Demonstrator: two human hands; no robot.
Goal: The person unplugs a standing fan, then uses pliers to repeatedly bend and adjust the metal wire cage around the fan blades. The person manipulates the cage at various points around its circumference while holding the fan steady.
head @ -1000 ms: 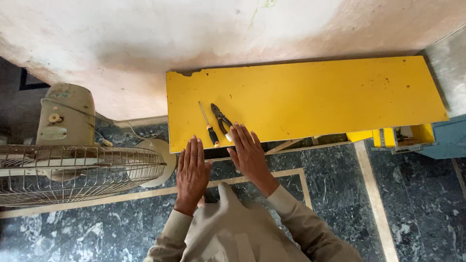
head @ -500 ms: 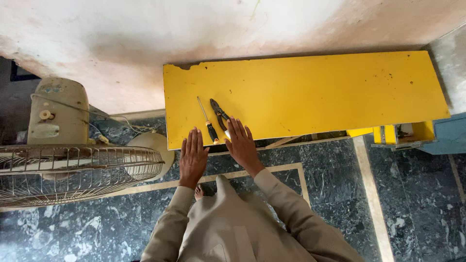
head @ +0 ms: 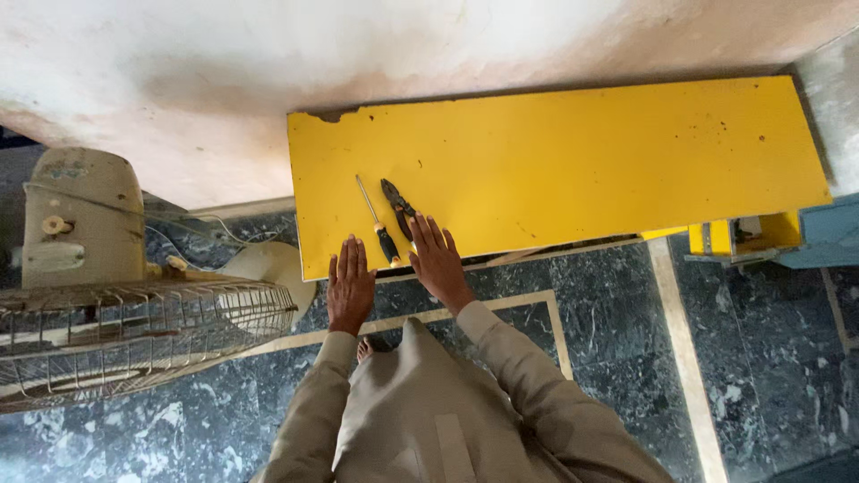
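Observation:
A long yellow board [head: 582, 161] lies like a tabletop against a pale wall. Near its front left edge rest a screwdriver [head: 378, 225] with a black and yellow handle and dark pliers [head: 398, 204]. My left hand [head: 349, 286] lies flat, fingers spread, on the board's front edge just left of the screwdriver handle. Flat on the board sits my right hand [head: 437, 259], its fingers covering the pliers' handles beside the screwdriver. Neither hand grips anything. Both sleeves are beige.
A pedestal fan [head: 107, 313] with a wire grille and beige motor housing lies at the left on the dark marble floor [head: 769, 358]. Yellow frame parts [head: 734, 237] and a blue box [head: 832, 233] sit at the right.
Both hands have slid a little forward onto the board's edge near the tools. The camera view has shifted slightly; the tools have not moved.

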